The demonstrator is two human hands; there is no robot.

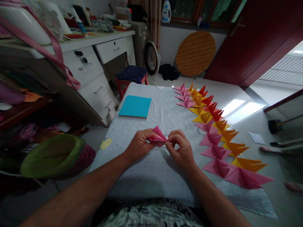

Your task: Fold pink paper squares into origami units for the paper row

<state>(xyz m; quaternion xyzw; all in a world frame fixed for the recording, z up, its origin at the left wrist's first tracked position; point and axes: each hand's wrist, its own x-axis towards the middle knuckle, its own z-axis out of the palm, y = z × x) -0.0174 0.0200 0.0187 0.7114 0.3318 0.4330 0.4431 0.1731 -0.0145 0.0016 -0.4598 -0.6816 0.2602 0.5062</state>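
A pink folded paper piece (157,134), shaped like an origami crane in the making, is held above the cloth-covered table (163,113). My left hand (140,143) is closed around its left side, thumb below and fingers on top. With thumb and forefinger, my right hand (180,147) pinches the narrow tip at its right end. Rows of folded paper cranes (216,152) in pink, yellow, orange and red stand along the table's right side. Beyond my left hand lies a stack of square paper (135,106), its top sheet blue.
A bin with a green liner (53,154) stands left of the table. Past the table's far left corner is a stool (132,75) with a dark cushion. A white drawer desk (94,85) runs along the left. An open-doored washing machine (151,58) stands at the back.
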